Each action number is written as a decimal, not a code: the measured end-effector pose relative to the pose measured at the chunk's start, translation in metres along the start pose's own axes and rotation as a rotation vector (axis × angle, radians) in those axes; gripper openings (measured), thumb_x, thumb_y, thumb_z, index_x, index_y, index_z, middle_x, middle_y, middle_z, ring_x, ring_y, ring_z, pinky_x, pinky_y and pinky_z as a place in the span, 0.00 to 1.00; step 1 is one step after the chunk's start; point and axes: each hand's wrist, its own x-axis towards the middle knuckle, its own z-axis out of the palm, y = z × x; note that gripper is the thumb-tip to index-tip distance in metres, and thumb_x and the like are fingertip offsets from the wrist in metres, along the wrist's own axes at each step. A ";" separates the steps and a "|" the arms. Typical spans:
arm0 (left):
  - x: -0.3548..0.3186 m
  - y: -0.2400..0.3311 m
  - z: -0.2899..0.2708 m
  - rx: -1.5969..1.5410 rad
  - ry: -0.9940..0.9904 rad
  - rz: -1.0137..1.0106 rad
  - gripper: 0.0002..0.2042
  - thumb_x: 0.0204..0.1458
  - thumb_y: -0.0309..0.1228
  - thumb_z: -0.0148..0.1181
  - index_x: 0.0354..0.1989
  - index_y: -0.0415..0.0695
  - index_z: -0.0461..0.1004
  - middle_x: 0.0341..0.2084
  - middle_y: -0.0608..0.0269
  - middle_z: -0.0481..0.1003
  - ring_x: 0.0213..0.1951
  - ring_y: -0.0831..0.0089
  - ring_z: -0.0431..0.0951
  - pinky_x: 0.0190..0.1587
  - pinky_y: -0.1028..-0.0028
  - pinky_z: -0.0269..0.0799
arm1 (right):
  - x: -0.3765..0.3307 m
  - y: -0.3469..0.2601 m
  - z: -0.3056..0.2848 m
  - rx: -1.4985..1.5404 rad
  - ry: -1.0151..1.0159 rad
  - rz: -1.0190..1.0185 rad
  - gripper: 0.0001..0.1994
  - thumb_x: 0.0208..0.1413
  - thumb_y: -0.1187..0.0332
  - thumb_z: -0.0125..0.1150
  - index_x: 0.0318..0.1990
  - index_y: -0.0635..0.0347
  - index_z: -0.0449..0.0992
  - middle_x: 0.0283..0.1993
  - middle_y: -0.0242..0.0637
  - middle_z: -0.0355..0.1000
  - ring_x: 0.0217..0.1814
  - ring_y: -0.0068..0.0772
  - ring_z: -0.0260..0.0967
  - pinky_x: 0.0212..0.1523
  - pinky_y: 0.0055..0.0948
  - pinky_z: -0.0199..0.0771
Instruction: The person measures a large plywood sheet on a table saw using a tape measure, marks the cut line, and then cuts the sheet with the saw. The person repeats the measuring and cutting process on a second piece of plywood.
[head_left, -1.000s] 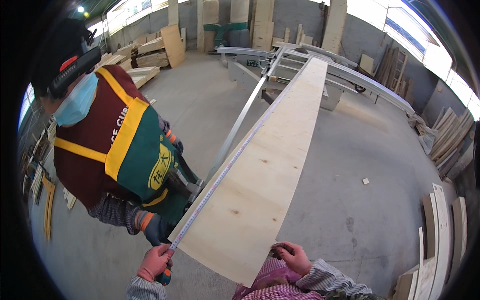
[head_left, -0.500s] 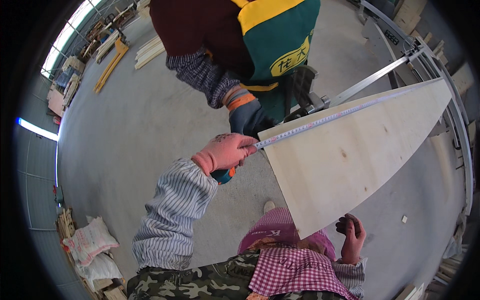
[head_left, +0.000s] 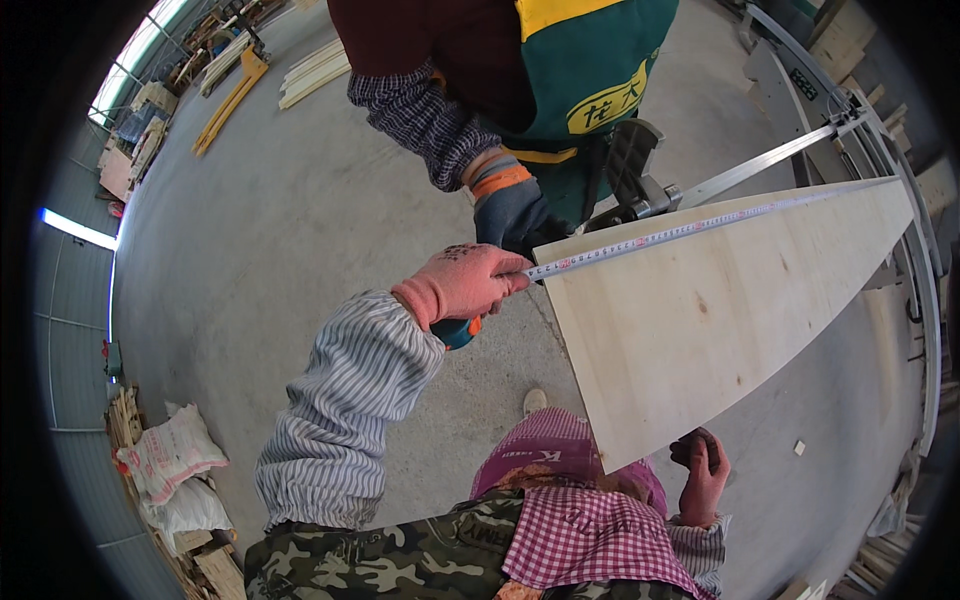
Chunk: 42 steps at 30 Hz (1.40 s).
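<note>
Concrete floor, one plywood board (head_left: 720, 320); left hand (head_left: 465, 283) pinching one tape measure (head_left: 660, 236), right hand (head_left: 703, 478) gripping board's corner.

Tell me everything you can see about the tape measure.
The tape measure has a white blade with fine markings, pulled out along the far edge of the pale board. Its blue and orange case sits in the left hand, in a pink glove. A co-worker's dark glove is close by.
</note>
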 end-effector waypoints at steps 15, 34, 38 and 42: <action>0.001 0.000 0.001 -0.022 0.004 -0.013 0.17 0.57 0.36 0.51 0.51 0.43 0.73 0.24 0.67 0.73 0.26 0.78 0.72 0.35 0.75 0.69 | -0.001 0.002 -0.002 0.042 -0.015 0.023 0.13 0.62 0.67 0.50 0.45 0.68 0.74 0.35 0.39 0.75 0.33 0.29 0.73 0.38 0.28 0.75; -0.053 0.007 0.001 -0.146 -0.222 -0.116 0.14 0.59 0.39 0.51 0.40 0.39 0.74 0.21 0.63 0.74 0.24 0.77 0.73 0.30 0.76 0.70 | -0.009 0.029 -0.022 0.208 -0.018 0.132 0.12 0.61 0.72 0.50 0.48 0.70 0.72 0.41 0.38 0.75 0.42 0.25 0.72 0.44 0.23 0.73; -0.074 0.018 0.030 -0.354 -0.202 -0.173 0.14 0.59 0.39 0.50 0.41 0.41 0.72 0.20 0.67 0.69 0.19 0.80 0.67 0.24 0.78 0.65 | -0.002 0.035 -0.038 0.316 -0.028 0.145 0.13 0.61 0.72 0.50 0.49 0.69 0.72 0.42 0.40 0.75 0.43 0.26 0.72 0.45 0.24 0.73; -0.059 0.033 0.087 -0.352 -0.319 -0.139 0.15 0.58 0.42 0.51 0.44 0.43 0.71 0.22 0.67 0.70 0.20 0.82 0.65 0.22 0.81 0.62 | 0.010 0.044 -0.065 0.297 -0.085 0.172 0.13 0.62 0.70 0.49 0.49 0.69 0.72 0.43 0.39 0.75 0.44 0.26 0.72 0.47 0.24 0.73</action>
